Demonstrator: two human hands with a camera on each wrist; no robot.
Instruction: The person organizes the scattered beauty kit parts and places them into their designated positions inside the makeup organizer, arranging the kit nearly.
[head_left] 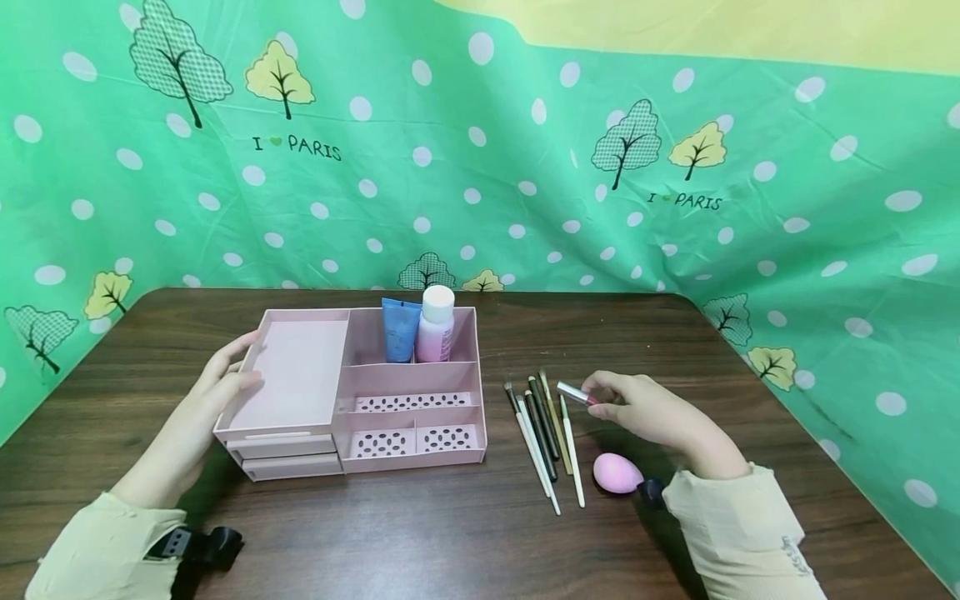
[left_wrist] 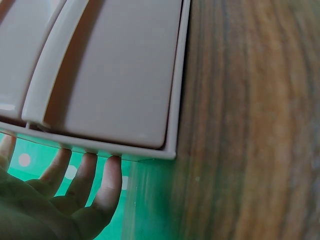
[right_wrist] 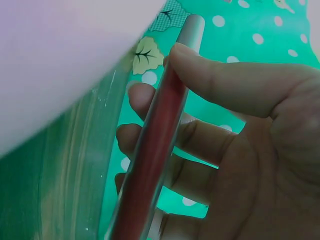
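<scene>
My left hand point(head_left: 206, 408) rests at the left side of a pale pink cosmetics organizer point(head_left: 300, 375). Its thumb lies over the top edge, and in the left wrist view the fingertips point(left_wrist: 114, 167) touch the side wall. Between thumb and fingers, my right hand point(head_left: 645, 408) pinches a lip gloss tube point(right_wrist: 152, 145), red with a silver cap, held above the table. Several makeup brushes point(head_left: 536, 442) lie to the left of that hand. A pink makeup sponge point(head_left: 617, 473) sits just below it. In the organizer's back compartment stand a blue squeeze tube point(head_left: 401, 329) and a white-capped bottle point(head_left: 436, 329).
The organizer has two drawers point(head_left: 288, 457) at the front left and smaller compartments with perforated floors point(head_left: 412, 402) on the right. Everything stands on a dark wooden table point(head_left: 420, 542). Behind it hangs a green polka-dot cloth point(head_left: 480, 183).
</scene>
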